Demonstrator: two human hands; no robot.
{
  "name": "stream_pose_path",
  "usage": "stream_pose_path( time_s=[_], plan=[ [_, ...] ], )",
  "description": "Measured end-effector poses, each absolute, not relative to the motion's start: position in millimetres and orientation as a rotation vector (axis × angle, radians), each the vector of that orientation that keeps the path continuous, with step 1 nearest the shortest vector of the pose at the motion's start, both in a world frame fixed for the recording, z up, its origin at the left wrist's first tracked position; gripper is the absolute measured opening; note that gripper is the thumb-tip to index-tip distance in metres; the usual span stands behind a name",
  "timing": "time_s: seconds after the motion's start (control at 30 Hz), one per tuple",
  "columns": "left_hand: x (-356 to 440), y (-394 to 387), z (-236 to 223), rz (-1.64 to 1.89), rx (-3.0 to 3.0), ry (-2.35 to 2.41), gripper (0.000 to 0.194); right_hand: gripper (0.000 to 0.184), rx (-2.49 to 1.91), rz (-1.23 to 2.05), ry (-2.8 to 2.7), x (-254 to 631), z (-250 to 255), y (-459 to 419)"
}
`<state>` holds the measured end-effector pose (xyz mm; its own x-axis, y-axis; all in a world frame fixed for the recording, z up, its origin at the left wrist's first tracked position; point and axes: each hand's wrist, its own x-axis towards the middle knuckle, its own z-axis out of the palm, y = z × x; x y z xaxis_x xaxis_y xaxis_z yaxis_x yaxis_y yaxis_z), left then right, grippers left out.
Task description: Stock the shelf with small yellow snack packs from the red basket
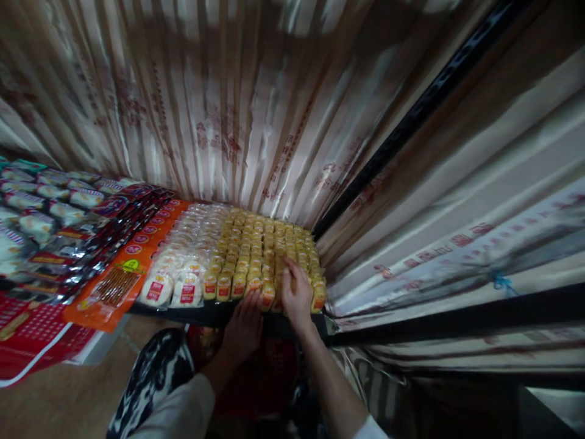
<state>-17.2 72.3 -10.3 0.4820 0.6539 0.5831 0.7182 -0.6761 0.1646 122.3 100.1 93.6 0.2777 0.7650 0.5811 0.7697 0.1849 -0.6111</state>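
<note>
Rows of small yellow-wrapped snack packs [242,268] with red and orange labels fill the right end of a dark shelf [208,314]. At the front edge my left hand [247,320] lays its fingertips on the front pack of a row. My right hand [296,292] reaches over the rows to the right, fingers bent downward among the packs. Whether those fingers grip a pack is hidden by the hand itself. Beside the yellow packs, to the left, stand rows of clear-wrapped white round snacks [187,286] with red labels.
Farther left lie orange snack bags [114,283], dark packs [86,250] and white-and-blue packs [27,201]. A printed beige curtain [247,122] hangs behind. A black pole [393,146] slants along the right. Below left is a red dotted bag [36,335] with a white handle.
</note>
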Motion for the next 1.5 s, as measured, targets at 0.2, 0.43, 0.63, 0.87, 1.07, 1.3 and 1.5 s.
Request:
stream_pose_path(
  time_s=[0.2, 0.43, 0.63, 0.87, 1.07, 1.3, 1.5],
  plan=[
    [-20.4, 74.5, -18.7, -0.981, -2.666, -1.147, 0.049, 0.033, -1.577, -0.010, -1.648, 112.0, 29.2, 13.7],
    [-21.7, 71.9, -17.8, -1.028, -2.636, -1.227, 0.046, 0.043, -1.598, 0.120, -1.705, 93.8, 3.8, 23.3],
    [-23.6, 69.3, -22.3, -0.974, -2.721, -1.104, 0.045, 0.044, -1.595, 0.147, -1.664, 98.5, 9.4, 26.4],
    [-14.8, 70.8, -27.0, -0.796, -2.766, -1.027, 0.051, 0.041, -1.637, 0.094, -1.663, 115.9, 54.7, 35.6],
    [-7.3, 75.0, -32.6, -0.795, -2.797, -0.992, 0.050, 0.040, -1.793, -0.019, -1.908, 124.2, 83.1, 87.4],
    [-1.0, 75.5, -28.5, -0.788, -2.723, -1.101, 0.039, 0.034, -1.787, -0.089, -2.153, 115.6, 90.6, 114.9],
    [1.7, 74.5, -24.5, -0.741, -2.737, -1.129, 0.046, 0.037, -1.862, -0.115, -2.046, 133.6, 98.1, 128.4]
  ],
)
